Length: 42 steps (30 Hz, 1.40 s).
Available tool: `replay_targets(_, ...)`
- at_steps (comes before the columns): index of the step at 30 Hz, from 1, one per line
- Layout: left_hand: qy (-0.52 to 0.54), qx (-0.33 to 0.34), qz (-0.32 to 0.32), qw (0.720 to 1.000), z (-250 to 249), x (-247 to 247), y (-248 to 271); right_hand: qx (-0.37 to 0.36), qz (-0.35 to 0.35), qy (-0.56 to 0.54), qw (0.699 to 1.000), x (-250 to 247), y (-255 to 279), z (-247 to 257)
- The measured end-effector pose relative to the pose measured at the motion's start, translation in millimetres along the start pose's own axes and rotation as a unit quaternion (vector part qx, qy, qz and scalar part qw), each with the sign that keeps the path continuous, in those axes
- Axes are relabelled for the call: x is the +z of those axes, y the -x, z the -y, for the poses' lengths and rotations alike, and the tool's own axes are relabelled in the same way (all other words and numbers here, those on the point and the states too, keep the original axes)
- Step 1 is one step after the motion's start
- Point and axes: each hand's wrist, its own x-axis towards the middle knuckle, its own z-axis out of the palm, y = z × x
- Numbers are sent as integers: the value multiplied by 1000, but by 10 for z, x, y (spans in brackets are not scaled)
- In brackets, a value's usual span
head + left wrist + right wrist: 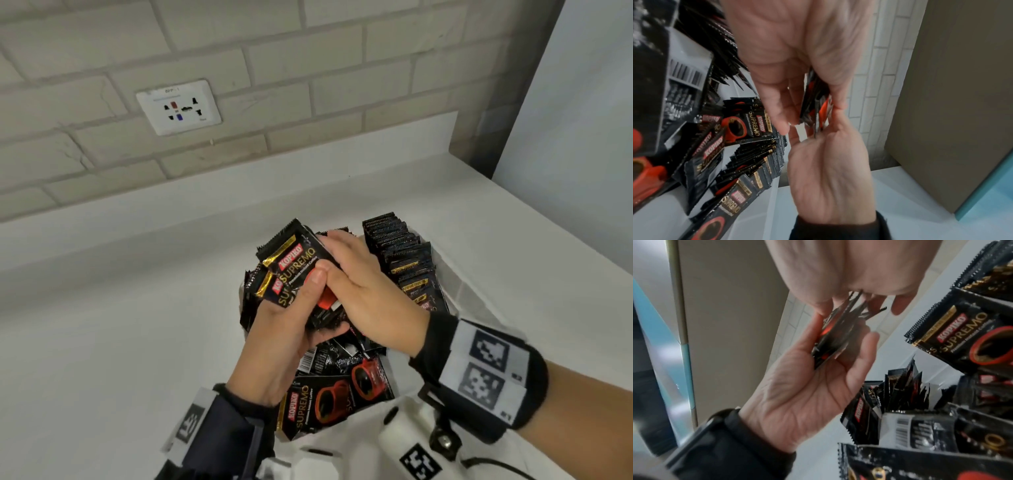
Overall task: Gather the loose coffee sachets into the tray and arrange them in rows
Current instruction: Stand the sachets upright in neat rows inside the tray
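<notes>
My left hand (pixel 274 329) is curled round a small stack of sachets (pixel 294 270), thumb on the printed face and the other fingers behind it, holding the stack up above the tray (pixel 460 294). My right hand (pixel 366 291) comes in from the other side, its fingers (pixel 337 240) wrapped over the far edge of the same stack, so both hands grip it together and the two thumbs touch. In the wrist views the stack shows edge-on, pinched between my two palms, though those pictures are blurred. Under my hands the tray sits on the white counter (pixel 120 325). Along its right side a row of sachets (pixel 404 260) stands on edge, packed close and leaning. In the near part of the tray loose sachets (pixel 335 390) lie flat and overlapping, some face up with the red cup showing, some face down with a barcode. On the brick wall behind the counter is a white wall socket (pixel 178 107).
</notes>
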Motion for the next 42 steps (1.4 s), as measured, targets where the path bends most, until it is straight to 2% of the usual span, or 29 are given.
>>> replay_targets(5, 21, 16, -32, 999, 30, 4, -4, -13, 33, -71, 997, -72, 44, 14)
replay_targets(7, 23, 21, -37, 999, 28, -4, -6, -23, 6, -102, 994, -132, 49, 38)
replay_targets(10, -28, 32, -30, 999, 39, 10, 9, -52, -74, -39, 995, -236, 22, 92)
replay_targets(11, -49, 41, -31, 998, 46, 26, 17, -63, -76, -5, 995, -272, 5, 118)
replay_targets(14, -74, 58, -27, 995, 53, 69, 40, -89, -23, 98, 991, -370, -73, 189)
replay_targets(20, -17, 6, 14, 1000, 32, 63, 73, -55, -7, 43, 998, -528, -174, 164)
replay_targets(24, 58, -39, 27, 997, 15, 59, 80, -32, -2, 24, 999, -572, -224, 95)
replay_targets(27, 82, -36, 9, 996, 6, 30, 75, -8, 4, -5, 1000, -608, -244, 44)
replay_targets(31, 69, -19, -23, 997, 20, -3, 53, 22, 63, 10, 998, -638, -255, 3)
replay_targets(36, 37, -3, -38, 999, 44, 1, 60, 28, 79, 20, 996, -666, -244, -57)
replay_targets(39, 53, 7, -88, 995, 66, -47, 46, 33, 61, -9, 998, -731, -234, -78)
replay_targets(42, 101, 2, -135, 986, 67, -101, 20, 40, 7, -89, 995, -810, -253, -71)
